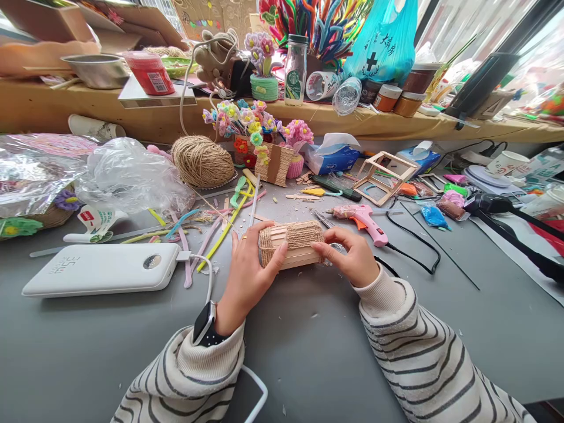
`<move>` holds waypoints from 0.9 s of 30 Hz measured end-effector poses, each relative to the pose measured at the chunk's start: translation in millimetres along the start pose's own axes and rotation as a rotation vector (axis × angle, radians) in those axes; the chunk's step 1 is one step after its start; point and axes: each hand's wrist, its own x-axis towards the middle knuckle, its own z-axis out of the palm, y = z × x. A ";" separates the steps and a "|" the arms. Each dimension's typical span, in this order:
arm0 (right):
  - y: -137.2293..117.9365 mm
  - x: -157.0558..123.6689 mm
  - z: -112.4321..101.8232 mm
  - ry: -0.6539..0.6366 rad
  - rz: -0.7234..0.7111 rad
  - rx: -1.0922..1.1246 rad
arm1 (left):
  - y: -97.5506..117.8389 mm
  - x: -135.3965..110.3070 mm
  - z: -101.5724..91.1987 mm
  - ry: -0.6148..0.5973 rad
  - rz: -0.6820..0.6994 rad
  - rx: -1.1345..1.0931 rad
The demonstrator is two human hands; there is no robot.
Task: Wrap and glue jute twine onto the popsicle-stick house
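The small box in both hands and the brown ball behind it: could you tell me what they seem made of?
The small pale box looks like bare wooden craft sticks, given its parallel slats, partly wrapped in rough twine. The big brown ball seems the same matte, jute-like twine, wound in visible strands.

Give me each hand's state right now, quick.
Left hand: closed on the left end of the twine-wrapped stick box.
Right hand: closed on the same box's right end.
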 end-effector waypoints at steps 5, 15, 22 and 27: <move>0.4 1.8 1.6 -0.058 0.072 0.109 | 0.4 -0.2 -0.6 0.003 0.000 -0.001; -0.5 -0.1 14.5 -0.024 0.130 0.156 | 0.1 -0.4 0.6 0.018 0.001 0.002; -8.1 -0.7 26.2 -0.076 0.193 0.432 | -1.2 -0.3 1.7 0.028 0.009 0.021; -12.1 -0.7 38.5 -0.008 0.214 0.475 | -0.6 0.1 2.1 0.032 0.001 0.022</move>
